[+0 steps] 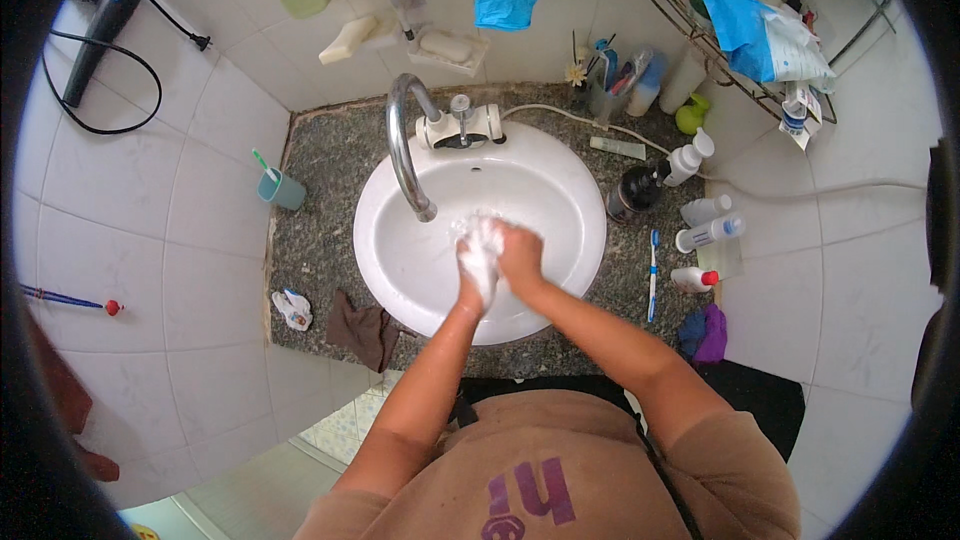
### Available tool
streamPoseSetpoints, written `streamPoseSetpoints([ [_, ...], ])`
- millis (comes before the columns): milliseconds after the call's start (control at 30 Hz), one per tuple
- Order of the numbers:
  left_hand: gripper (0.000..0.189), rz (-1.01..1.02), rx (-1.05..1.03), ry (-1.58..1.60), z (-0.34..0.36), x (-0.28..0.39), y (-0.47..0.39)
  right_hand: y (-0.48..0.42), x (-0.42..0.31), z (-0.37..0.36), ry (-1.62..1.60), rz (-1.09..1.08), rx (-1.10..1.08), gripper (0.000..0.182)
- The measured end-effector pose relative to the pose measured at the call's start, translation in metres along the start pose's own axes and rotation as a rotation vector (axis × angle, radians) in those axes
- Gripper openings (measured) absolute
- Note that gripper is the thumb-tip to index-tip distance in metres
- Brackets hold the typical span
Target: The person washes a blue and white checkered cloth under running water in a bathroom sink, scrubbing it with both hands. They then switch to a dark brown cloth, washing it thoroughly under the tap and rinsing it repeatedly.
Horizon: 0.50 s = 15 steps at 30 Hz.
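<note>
Both hands are together over the white ceramic washbasin (405, 262), with white lather or a white cloth between them; blur hides which. My left hand (472, 277) is largely covered by the white stuff. My right hand (520, 251) presses against it from the right, its fingers curled and blurred. The curved chrome faucet (400, 150) reaches over the basin, its spout end just up and left of the hands. Whether water runs from it I cannot tell.
On the granite countertop (315, 142) are a blue cup (282, 190), a brown cloth (361, 330), a toothbrush (652, 277), a black pump bottle (637, 191) and several white bottles. A hair dryer (109, 30) hangs on the left wall; a wire rack (705, 52) juts out at upper right.
</note>
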<state>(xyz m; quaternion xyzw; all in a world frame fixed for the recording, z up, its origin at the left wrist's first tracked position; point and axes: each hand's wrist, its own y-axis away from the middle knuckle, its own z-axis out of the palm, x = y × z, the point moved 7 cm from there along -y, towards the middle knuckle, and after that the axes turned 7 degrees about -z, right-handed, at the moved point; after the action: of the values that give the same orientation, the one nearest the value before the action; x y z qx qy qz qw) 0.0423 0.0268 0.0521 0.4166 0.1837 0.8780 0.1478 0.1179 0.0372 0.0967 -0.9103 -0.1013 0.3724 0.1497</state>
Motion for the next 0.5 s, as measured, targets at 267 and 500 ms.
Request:
streamPoseSetpoints([
  [267, 0.032, 0.005, -0.125, 0.019, 0.003, -0.001, -0.005, 0.004, 0.003, 0.000, -0.046, 0.055, -0.008, 0.015],
  [500, 0.028, 0.108, 0.078, -0.419, -0.001, 0.003, 0.003, -0.006, 0.002, -0.003, -0.040, 0.141, -0.113, 0.012],
])
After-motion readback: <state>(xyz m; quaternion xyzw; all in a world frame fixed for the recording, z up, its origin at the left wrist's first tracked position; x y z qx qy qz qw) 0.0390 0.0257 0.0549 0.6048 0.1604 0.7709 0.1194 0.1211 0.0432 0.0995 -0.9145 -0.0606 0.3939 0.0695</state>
